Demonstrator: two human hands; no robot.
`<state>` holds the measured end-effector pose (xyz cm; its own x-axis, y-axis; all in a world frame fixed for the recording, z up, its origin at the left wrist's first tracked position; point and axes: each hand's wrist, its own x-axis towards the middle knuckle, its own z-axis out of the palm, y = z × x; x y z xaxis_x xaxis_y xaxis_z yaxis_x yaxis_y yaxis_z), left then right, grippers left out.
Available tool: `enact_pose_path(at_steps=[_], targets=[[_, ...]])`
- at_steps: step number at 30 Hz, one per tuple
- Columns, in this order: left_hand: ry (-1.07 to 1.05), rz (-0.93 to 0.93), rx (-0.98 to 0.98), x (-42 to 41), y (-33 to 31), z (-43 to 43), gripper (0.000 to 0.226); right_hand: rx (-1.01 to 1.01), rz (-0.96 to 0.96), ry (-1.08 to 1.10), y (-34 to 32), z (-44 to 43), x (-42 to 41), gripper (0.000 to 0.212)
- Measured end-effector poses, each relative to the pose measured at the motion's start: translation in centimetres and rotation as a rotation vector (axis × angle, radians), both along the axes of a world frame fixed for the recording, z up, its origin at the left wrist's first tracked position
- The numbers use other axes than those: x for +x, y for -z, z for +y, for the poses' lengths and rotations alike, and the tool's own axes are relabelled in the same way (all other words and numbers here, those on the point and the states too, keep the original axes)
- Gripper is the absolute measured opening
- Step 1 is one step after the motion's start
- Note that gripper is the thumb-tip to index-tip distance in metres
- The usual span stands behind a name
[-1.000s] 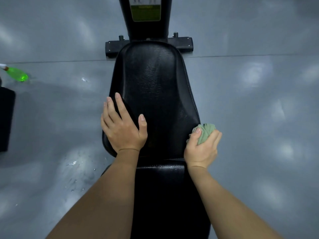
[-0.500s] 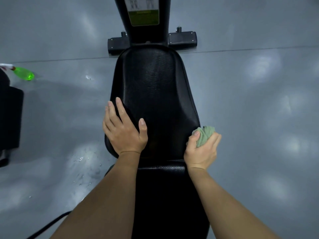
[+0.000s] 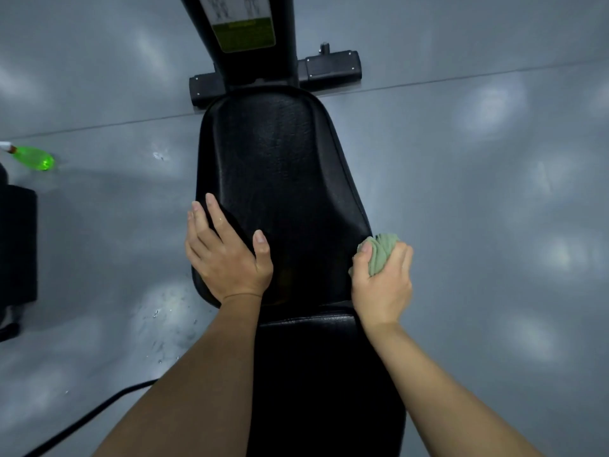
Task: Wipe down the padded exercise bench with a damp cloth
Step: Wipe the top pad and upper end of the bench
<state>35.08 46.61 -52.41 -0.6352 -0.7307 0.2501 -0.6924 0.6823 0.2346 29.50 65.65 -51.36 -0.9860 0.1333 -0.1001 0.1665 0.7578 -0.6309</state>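
The black padded bench (image 3: 280,166) runs up the middle of the view, its tapered seat pad ahead of a second pad (image 3: 316,374) nearer me. My left hand (image 3: 224,255) lies flat on the seat pad's left edge, fingers straight and spread. My right hand (image 3: 382,282) grips a bunched pale green cloth (image 3: 382,252) and holds it against the seat pad's right edge, near its widest part.
A green spray bottle (image 3: 33,158) lies on the grey floor (image 3: 478,209) at the far left. A black object (image 3: 16,245) stands at the left edge. The bench's black frame foot (image 3: 333,69) and upright post with a label (image 3: 244,28) sit ahead. A black cable (image 3: 89,413) crosses the floor lower left.
Both hands keep nearly the same places on the pad. The view has shifted slightly, so the bench sits a little lower and the cable has come into sight.
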Motion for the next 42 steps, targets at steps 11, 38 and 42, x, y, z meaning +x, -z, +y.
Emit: enact_pose_path(at_steps=[11,38,42], targets=[[0.003,0.031,-0.020,0.1,0.1,0.0,0.078,0.122,0.083,-0.096,-1.6,-2.7,-6.5,0.037],[0.018,0.026,-0.022,0.2,0.5,-0.2,0.078,0.018,0.017,0.167,-1.1,-1.4,-2.1,0.040],[0.014,0.016,-0.012,0.3,0.5,-0.2,0.078,0.071,0.059,0.194,-1.4,-4.3,-5.9,0.035]])
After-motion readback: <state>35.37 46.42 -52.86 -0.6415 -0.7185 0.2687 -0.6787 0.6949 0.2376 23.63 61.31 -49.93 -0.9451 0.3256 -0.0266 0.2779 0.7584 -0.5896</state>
